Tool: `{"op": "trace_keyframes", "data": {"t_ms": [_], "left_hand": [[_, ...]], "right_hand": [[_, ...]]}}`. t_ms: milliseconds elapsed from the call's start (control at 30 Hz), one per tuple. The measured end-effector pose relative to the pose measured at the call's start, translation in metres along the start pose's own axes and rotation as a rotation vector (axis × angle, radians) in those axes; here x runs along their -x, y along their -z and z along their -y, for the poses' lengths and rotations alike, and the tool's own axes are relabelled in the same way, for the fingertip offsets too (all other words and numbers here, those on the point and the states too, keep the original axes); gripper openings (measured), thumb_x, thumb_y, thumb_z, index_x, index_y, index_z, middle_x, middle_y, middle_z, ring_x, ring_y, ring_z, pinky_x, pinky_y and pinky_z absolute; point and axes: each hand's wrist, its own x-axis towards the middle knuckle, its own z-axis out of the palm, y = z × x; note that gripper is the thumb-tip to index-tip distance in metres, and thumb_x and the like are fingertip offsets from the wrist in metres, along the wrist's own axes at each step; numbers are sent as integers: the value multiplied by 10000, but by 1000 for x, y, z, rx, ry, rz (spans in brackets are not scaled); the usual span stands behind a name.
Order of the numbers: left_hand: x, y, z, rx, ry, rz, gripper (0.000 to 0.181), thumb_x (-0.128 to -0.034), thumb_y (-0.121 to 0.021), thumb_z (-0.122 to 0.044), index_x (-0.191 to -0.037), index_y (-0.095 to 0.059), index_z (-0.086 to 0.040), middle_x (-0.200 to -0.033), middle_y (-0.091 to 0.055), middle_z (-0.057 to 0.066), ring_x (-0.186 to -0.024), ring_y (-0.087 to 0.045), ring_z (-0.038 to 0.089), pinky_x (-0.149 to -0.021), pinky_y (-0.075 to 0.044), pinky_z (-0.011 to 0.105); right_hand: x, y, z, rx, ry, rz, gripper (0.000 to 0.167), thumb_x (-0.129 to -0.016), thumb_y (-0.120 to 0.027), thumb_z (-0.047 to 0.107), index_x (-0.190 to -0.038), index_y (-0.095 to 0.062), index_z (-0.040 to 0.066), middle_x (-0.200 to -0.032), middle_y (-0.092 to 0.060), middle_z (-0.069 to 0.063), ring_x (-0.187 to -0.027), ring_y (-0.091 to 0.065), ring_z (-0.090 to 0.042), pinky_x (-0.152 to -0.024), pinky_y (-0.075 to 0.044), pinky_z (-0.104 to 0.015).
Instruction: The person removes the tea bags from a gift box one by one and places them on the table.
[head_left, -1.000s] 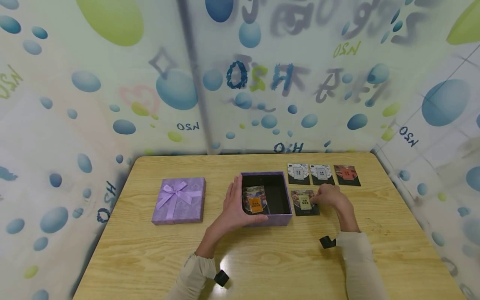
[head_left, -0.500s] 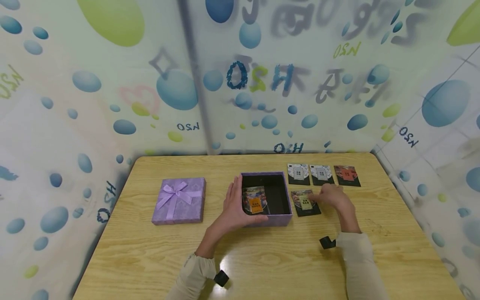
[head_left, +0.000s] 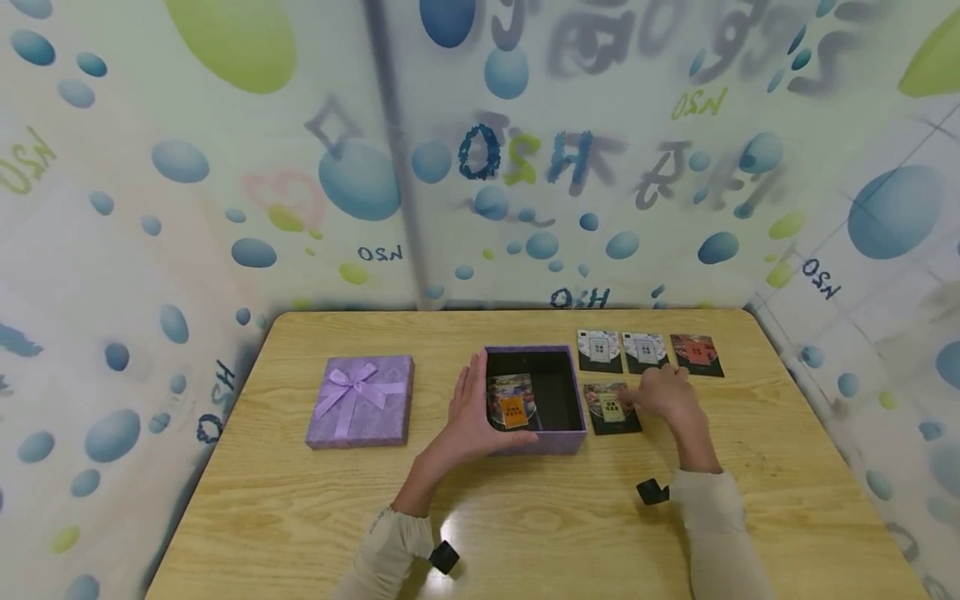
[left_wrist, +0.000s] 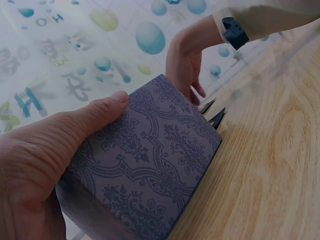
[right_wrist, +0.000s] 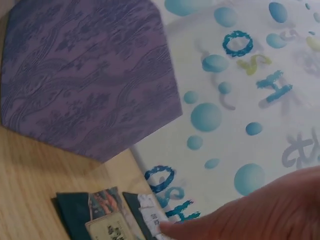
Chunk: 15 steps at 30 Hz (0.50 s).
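Observation:
My left hand [head_left: 468,425] holds the near-left corner of a purple patterned box [head_left: 558,442], thumb along its front rim and fingers against the left wall. Inside the open box, at the left, lies a dark picture packet with an orange label [head_left: 513,408]. Right of the box, a similar flat packet with a yellow-green label [head_left: 611,414] is on the table. My right hand [head_left: 671,400] has its thumb and curled fingers at that packet's right edge; some fingertips are hidden. In the right wrist view my thumb [right_wrist: 200,225] shows near the packets.
A purple lid [head_left: 360,404] with a ribbon bow lies left of the box. Two white-and-black packets [head_left: 598,351] and a red-labelled packet [head_left: 696,354] form a row behind my right hand. A printed wall covering [head_left: 525,208] stands behind the wooden table [head_left: 547,517].
The yellow-green-labelled packet has turned and shifted slightly under my right hand, which has moved only a little. My left hand stays on the box. The head view has tilted slightly.

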Motion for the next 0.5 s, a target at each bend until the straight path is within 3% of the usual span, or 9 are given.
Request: {"op": "trace_keyframes", "data": {"t_ms": [100,167,233,500], "left_hand": [[0,1,-1,6,2,2,1464,-690,-854,-740,-1675,139,-308,-1749,145,-22,-1608,90,370,-1196,-42,745],[0,1,-2,11,5,4,1469,-689,-855,-739,-1672,150,-313,-1746,155,-34,-1609,98,360,-1201,-37,738],[0,1,-3,15,3,-1,1466,-687,-857,-738,-1672,144,-319,-1748,149,-29,-1608,97,366,-1197,-40,743],[0,1,-2,11,3,1,1482,-678,-871,-726,-1677,136,-296,-1748,148,-8,-1607,92,370,-1200,-46,738]], "right_hand": [[1,3,4,-48,92,-122,450,-1046,-638,345,-990,-673,-100,-1191,-559,-373,-1237,-416,-615,-978,-396,-697],[2,5,10,-99,139,-178,511,-1056,-631,309,-1309,-568,-129,-1397,-443,-391,-1344,-335,-616,-1052,-350,-721],[3,6,16,-113,185,-207,626,-1058,-632,289,-1485,-423,-119,-1529,-324,-386,-1411,-285,-604,-1078,-344,-720],[6,0,37,-67,287,-350,724,-1023,-691,192,-1593,-313,-48,-1637,-234,-356,-1484,-247,-569,-1146,-262,-727]]}}
